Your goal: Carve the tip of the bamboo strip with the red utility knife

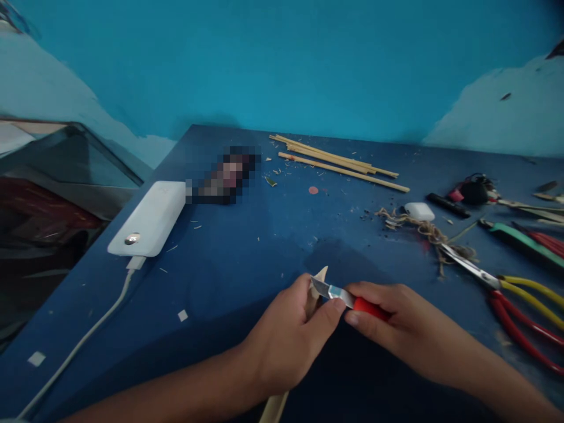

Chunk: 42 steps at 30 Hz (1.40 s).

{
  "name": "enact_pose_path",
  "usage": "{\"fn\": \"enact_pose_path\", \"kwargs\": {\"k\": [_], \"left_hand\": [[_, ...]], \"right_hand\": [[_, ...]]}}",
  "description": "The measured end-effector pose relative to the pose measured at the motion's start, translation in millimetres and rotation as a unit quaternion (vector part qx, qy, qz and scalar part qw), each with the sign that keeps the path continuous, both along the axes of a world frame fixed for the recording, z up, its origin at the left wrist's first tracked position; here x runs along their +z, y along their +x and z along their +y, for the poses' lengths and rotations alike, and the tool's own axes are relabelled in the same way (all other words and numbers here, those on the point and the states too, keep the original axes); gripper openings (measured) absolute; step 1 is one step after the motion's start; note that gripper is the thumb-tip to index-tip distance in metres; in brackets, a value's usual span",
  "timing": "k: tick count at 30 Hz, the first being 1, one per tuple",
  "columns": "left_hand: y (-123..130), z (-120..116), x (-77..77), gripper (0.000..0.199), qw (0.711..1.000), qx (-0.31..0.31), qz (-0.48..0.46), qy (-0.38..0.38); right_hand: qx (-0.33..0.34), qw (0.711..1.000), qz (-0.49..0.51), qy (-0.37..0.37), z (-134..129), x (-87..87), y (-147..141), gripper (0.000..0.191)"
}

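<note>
Head view, downward (near hands (339,329))

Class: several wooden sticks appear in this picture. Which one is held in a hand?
The pale stick in the left hand, its pointed tip against the red-handled knife. The other sticks lie untouched in a bundle at the table's far side.

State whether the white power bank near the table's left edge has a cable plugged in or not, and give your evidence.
Plugged in. A white cable enters the near end of the power bank and trails off toward the table's near left corner.
</note>
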State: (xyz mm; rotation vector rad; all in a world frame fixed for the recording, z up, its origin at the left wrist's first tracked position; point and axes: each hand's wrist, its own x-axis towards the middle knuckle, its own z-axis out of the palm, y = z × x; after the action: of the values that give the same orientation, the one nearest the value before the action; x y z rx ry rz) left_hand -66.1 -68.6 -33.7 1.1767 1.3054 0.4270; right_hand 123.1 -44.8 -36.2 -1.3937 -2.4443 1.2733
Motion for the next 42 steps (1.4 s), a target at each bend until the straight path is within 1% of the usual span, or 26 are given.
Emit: {"fn": "enact_pose_path", "kwargs": {"k": [5,12,16,21,25,30,37,42], "left_hand": [[0.6,-2.1,-2.8,0.027,0.999,0.002,0.019,0.038],[1.4,-0.8,-1.2,0.027,0.999,0.004,0.015,0.038],[2.3,-3.4,-6.7,0.029,0.998,0.027,0.012,0.055],[5.6,-7.1,-13.7,0.033,0.996,0.052,0.017,0.072],[7.2,-7.5,-15.2,0.035,0.993,0.067,0.028,0.092],[7.2,-5.5,-12.6,0.034,0.992,0.077,0.034,0.091],[7.2,-2.1,-9.8,0.032,0.993,0.103,0.018,0.055],[6.9,-3.7,-9.8,0.032,0.993,0.102,0.02,0.055]], "right_hand": [[-0.004,1.0,0.0,0.021,-0.4,-2.9,-1.2,0.021],[-0.019,0.999,-0.001,0.033,-2.0,-2.7,-2.2,0.019],[-0.026,0.998,0.005,0.056,-1.9,-4.9,-4.2,0.013],[-0.041,0.997,-0.004,0.071,-5.3,-9.5,-9.2,0.021],[-0.071,0.995,-0.004,0.074,-11.0,-11.4,-14.2,0.021],[-0.1,0.991,-0.012,0.086,-13.8,-13.6,-18.6,0.021],[-0.118,0.988,-0.025,0.095,-13.3,-19.1,-22.3,0.019],[-0.122,0.986,-0.041,0.103,-16.2,-19.5,-21.7,0.019]]}}
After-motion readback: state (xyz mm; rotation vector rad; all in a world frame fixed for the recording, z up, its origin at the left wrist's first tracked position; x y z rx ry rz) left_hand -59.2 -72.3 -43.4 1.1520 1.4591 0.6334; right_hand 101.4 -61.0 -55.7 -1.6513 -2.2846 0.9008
